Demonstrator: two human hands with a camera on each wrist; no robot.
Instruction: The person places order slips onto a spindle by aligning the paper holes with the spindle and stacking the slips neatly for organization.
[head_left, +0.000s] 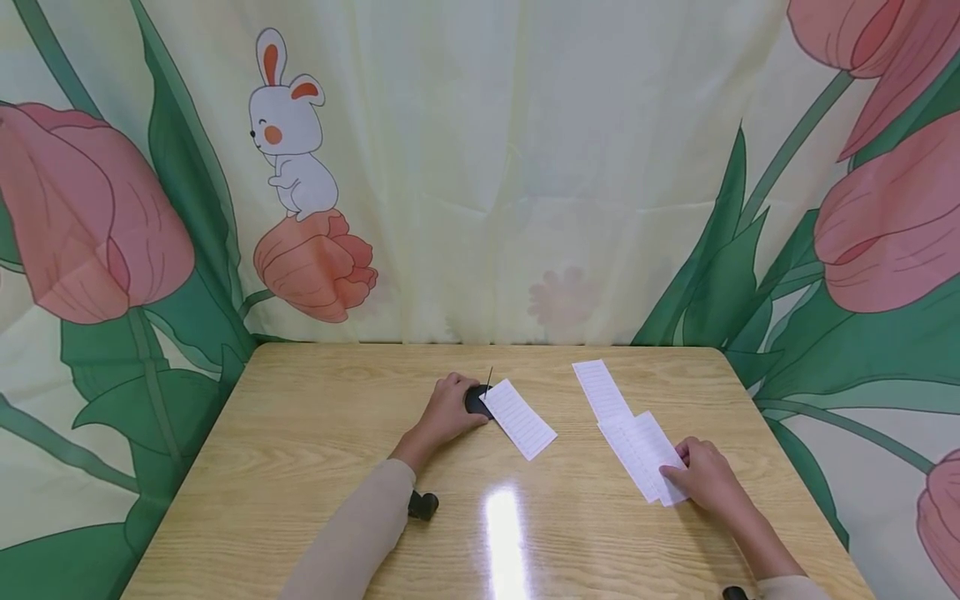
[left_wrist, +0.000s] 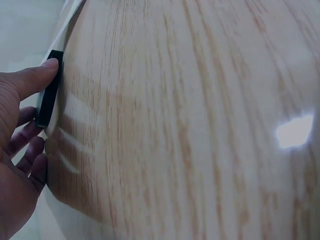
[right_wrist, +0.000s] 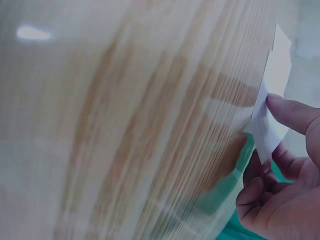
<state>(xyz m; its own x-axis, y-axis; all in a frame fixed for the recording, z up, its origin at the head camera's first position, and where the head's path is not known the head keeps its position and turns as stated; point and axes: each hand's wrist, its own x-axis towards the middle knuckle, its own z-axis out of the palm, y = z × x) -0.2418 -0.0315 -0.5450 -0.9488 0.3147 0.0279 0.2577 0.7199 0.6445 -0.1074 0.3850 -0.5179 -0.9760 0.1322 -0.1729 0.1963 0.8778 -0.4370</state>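
My left hand grips the round black base of a bill spike, which stands on the table. Its thin upright needle rises beside the corner of a lined white paper slip; whether the needle pierces that slip I cannot tell. In the left wrist view, thumb and fingers hold the edge of the black base. Toward the right, my right hand pinches a white slip between thumb and fingers. This slip overlaps another printed slip, and a further slip lies behind them.
The wooden table carries a bright light reflection near its front middle. Behind its far edge hangs a curtain printed with tulips and a rabbit. A black wrist strap piece juts from the left sleeve.
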